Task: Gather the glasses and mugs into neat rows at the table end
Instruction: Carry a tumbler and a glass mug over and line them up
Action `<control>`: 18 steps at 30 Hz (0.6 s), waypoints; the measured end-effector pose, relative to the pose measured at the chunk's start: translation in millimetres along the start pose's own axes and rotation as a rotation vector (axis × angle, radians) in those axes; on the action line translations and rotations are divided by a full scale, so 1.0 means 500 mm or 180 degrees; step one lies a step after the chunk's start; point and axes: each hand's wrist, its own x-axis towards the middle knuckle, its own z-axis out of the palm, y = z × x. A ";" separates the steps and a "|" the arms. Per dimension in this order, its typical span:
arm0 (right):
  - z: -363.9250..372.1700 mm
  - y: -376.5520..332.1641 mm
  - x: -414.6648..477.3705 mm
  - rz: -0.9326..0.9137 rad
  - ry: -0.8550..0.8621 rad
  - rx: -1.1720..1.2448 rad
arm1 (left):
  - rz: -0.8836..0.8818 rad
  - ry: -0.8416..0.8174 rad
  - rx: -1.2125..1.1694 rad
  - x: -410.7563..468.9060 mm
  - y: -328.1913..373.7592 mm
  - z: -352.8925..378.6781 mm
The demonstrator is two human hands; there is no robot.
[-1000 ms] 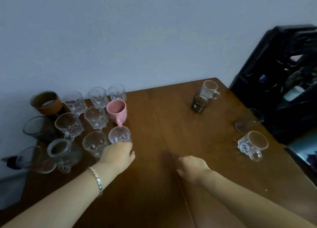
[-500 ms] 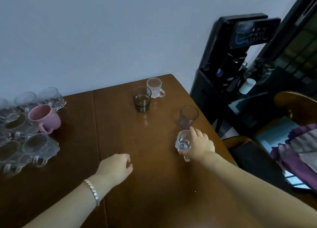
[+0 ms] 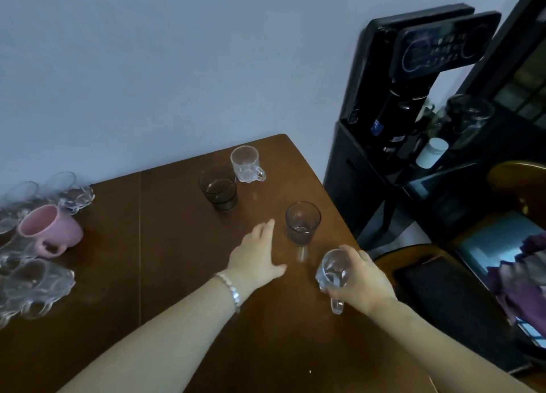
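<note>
My right hand (image 3: 362,280) is closed around a clear glass mug (image 3: 332,274) near the right edge of the brown table (image 3: 177,318). My left hand (image 3: 256,255), fingers spread and holding nothing, reaches toward a smoky tumbler (image 3: 302,222) just beyond its fingertips. Farther back stand a dark glass (image 3: 218,190) and a clear handled mug (image 3: 245,164). At the far left sits the gathered group: a pink mug (image 3: 48,230) among several clear glasses (image 3: 35,286).
The table's right edge runs close beside my right hand. A black water dispenser (image 3: 399,126) with bottles stands right of the table against the wall. A wooden chair (image 3: 517,185) and purple cloth (image 3: 520,277) are at the far right.
My view has swung right from the gathered group. My right hand has taken hold of the clear glass mug and drawn it nearer. My left hand moved forward toward the smoky tumbler.
</note>
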 end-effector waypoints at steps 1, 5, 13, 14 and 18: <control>-0.014 0.012 -0.001 0.0044 0.0043 -0.0004 | 0.0027 0.0054 -0.0034 0.033 0.026 0.002; -0.048 0.046 -0.003 0.0225 0.0167 0.0039 | -0.0025 0.0103 -0.0074 0.124 0.083 0.022; -0.027 0.018 -0.023 0.0186 0.0046 0.0033 | -0.0142 0.0515 -0.0467 0.072 0.031 0.037; -0.020 0.003 -0.030 0.0137 0.0007 -0.0012 | -0.0155 0.0514 -0.0594 0.044 0.010 0.038; 0.024 -0.083 -0.069 -0.0150 -0.0137 -0.0260 | -0.0371 0.0515 -0.1177 -0.095 -0.116 0.040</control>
